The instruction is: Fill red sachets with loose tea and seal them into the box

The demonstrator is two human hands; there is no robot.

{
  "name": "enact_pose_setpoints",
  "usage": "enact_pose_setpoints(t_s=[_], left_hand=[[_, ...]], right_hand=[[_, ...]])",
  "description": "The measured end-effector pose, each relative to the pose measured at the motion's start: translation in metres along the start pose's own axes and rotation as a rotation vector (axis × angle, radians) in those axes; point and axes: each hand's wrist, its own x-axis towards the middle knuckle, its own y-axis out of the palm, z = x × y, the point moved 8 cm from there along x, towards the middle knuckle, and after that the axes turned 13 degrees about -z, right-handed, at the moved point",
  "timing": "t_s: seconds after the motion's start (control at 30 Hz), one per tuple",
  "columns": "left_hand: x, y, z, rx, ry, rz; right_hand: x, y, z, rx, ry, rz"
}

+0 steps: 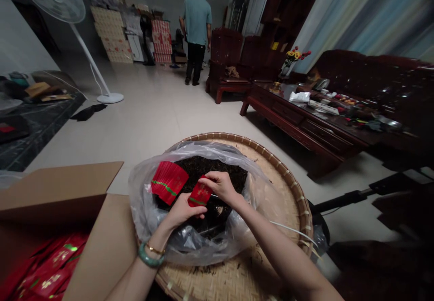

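Observation:
Between my two hands is a small red packet (199, 194) with a green stripe and gold print, held over a clear plastic bag (142, 188). My left hand (185, 210) grips its lower end, thumb across the front. At the top edge, my right hand (221, 186) pinches it with thumb and fingers. Dark, dry tea-like leaves (200, 163) fill the opened bag. A fanned stack of similar red packets (169, 181) lies on the leaves at the left. The bag sits on a round woven bamboo tray (288, 179). Part of the leaves is hidden behind my hands.
An open cardboard box (105, 242) with many red packets (50, 269) stands at my left. A cluttered wooden table (301, 124) is to the right. Farther off are a white fan (84, 43), a person (196, 25) facing away, and stacked cartons (110, 34).

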Motion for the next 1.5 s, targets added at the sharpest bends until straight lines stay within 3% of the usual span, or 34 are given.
enact_pose_setpoints(t_s=[0.13, 0.23, 0.33, 0.57, 0.7, 0.83, 1.13, 1.3, 1.4, 1.5], left_hand=[[0.001, -0.003, -0.010, -0.020, 0.089, -0.018], [0.000, -0.003, -0.005, -0.086, 0.011, -0.010], [0.000, -0.004, 0.000, -0.132, -0.055, -0.040], [-0.002, -0.002, 0.002, -0.231, -0.122, -0.036], [0.000, -0.010, 0.001, -0.305, -0.127, -0.136], [0.002, -0.012, -0.001, -0.317, -0.091, -0.154], [0.003, -0.014, 0.001, -0.280, -0.082, -0.189], [0.004, -0.017, 0.000, -0.247, -0.045, -0.216], [0.004, -0.015, -0.001, -0.234, -0.030, -0.199], [0.003, -0.011, -0.003, -0.224, -0.030, -0.161]], right_hand=[[-0.004, 0.004, -0.002, -0.022, 0.025, 0.044], [-0.011, 0.014, 0.005, -0.032, -0.032, 0.108], [-0.015, 0.018, 0.002, -0.001, 0.032, 0.110], [-0.014, 0.004, -0.014, -0.043, 0.138, 0.090], [-0.020, -0.020, -0.028, -0.420, 0.082, 0.088], [-0.043, -0.018, -0.050, -0.852, 0.022, 0.282], [-0.054, -0.016, -0.064, -0.981, 0.074, 0.334], [-0.050, -0.032, -0.067, -0.808, 0.139, 0.255], [-0.036, -0.058, -0.063, -0.467, 0.270, 0.095], [-0.028, -0.063, -0.053, -0.117, 0.391, 0.139]])
